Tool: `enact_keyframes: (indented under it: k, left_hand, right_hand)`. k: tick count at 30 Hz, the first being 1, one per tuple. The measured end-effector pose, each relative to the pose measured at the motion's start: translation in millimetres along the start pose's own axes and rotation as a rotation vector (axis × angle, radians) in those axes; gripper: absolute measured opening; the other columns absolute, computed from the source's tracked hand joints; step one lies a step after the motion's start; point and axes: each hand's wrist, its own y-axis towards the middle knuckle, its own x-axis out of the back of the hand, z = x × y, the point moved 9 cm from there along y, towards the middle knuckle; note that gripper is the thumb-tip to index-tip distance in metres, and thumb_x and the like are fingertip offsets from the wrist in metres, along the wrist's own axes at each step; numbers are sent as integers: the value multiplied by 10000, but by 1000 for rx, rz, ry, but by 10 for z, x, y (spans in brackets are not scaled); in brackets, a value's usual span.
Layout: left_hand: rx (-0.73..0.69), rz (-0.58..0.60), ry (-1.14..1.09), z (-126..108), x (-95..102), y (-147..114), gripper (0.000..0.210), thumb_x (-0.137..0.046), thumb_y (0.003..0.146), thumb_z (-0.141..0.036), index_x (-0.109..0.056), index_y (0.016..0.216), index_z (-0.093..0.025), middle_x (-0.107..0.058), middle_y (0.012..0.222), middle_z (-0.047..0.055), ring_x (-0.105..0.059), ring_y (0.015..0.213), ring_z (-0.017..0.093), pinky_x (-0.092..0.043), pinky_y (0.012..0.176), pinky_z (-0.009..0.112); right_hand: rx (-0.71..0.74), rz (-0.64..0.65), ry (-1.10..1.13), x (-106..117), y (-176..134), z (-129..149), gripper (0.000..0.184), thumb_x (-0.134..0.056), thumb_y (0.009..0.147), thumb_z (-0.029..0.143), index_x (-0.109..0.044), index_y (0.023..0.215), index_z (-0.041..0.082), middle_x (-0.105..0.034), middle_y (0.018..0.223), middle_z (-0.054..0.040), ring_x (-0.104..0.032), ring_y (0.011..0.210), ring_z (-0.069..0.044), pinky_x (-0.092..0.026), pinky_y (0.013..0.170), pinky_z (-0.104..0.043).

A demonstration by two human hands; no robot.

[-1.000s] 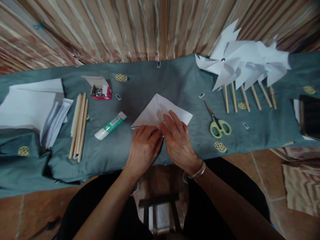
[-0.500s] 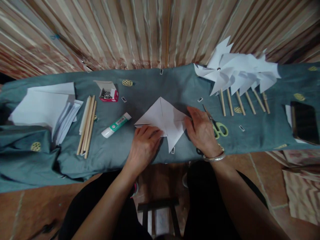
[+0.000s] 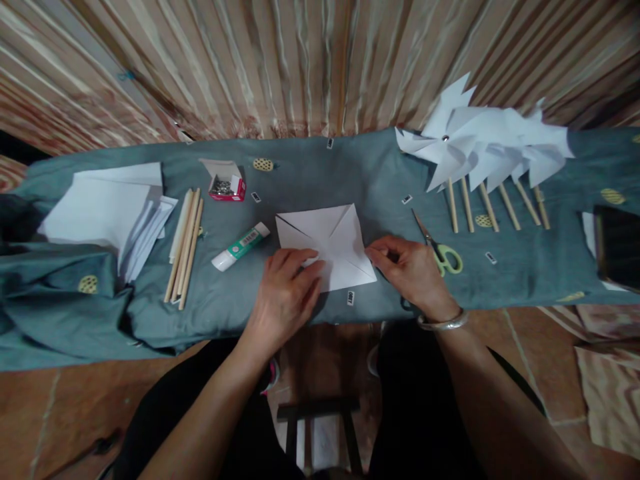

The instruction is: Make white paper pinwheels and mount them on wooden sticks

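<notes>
A square white paper (image 3: 343,247) lies on the cloth in front of me, with slits running from its corners toward the middle. My left hand (image 3: 287,283) covers its lower left corner, fingers curled onto the sheet. At the paper's right edge, the fingertips of my right hand (image 3: 407,270) are pinched together on it. Scissors with light green handles (image 3: 453,260) lie just beyond the right hand, partly hidden by it. A glue stick (image 3: 241,247) with a green label is left of the paper.
Finished paper pinwheels (image 3: 480,143) on wooden sticks lie at the back right. On the left are loose wooden sticks (image 3: 185,250), an open box of small metal pins (image 3: 227,187) and stacked white paper (image 3: 100,210). A dark phone (image 3: 617,243) rests at the far right of the green tablecloth (image 3: 310,180).
The paper has turned from a diamond to a roughly straight-edged position. My right hand has shifted slightly down and right, its fingers now pinched at the edge. The view has moved slightly.
</notes>
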Motion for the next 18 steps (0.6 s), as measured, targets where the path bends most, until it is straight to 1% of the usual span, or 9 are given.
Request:
enact_keyframes:
  k: [2,5,7,10,12,15,17,18]
  left_hand:
    - [-30,79,-49,-161,-104,-18,225,-616,906,-279,-664,1088,-156,-684,1119,117,-582,1001,267,-492,817,415]
    - [-29,134,-20,-263,-220,-35,219,-630,902,-267,-651,1079,-140,-689,1100,115,-596,968,266,-505,794,406]
    - [-27,122,7,-268,-239,-35,186,-605,916,-232,-649,1065,-130,-694,1068,114,-608,929,253,-520,777,396]
    - [-44,90,9,-269,-216,-33,153,-550,943,-187,-653,1038,-126,-701,1023,107,-622,890,224,-546,769,366]
    - [-63,78,4,-282,-193,-33,154,-533,948,-166,-655,1033,-125,-705,997,101,-633,872,212,-560,758,346]
    - [-55,64,-12,-279,-163,-30,145,-533,940,-142,-658,1006,-113,-707,943,97,-646,835,206,-574,731,331]
    - [-40,45,-38,-272,-141,-29,139,-531,936,-136,-662,976,-110,-706,914,96,-653,818,206,-578,723,326]
    - [-40,36,-54,-275,-131,-32,140,-528,935,-133,-663,964,-110,-705,905,96,-657,816,206,-580,723,324]
  right_hand:
    - [6,-5,-10,-6,-13,5,164,-609,850,293,-734,787,207,-698,671,-5,-625,606,-156,-413,601,-272]
    - [25,-16,-13,2,-30,21,179,-590,862,298,-730,793,212,-700,684,-9,-635,627,-164,-415,609,-275]
    - [38,-21,-12,12,-40,27,187,-581,869,299,-729,792,214,-696,677,-9,-636,625,-166,-415,606,-275]
    - [59,-16,-9,18,-50,22,202,-566,881,299,-727,796,210,-691,657,-9,-623,599,-162,-415,589,-275]
    - [62,-15,18,19,-58,4,207,-559,886,300,-733,822,207,-711,686,-16,-632,613,-167,-438,600,-280]
    - [39,-53,113,46,-75,-45,208,-566,886,300,-744,934,205,-753,805,-39,-679,729,-196,-505,701,-318]
    - [54,-61,202,47,-93,-41,214,-580,878,283,-741,1002,214,-762,932,-54,-696,866,-212,-528,813,-355]
    - [77,-41,256,30,-104,-19,219,-589,871,269,-737,1027,225,-755,1008,-59,-692,946,-216,-526,870,-371]
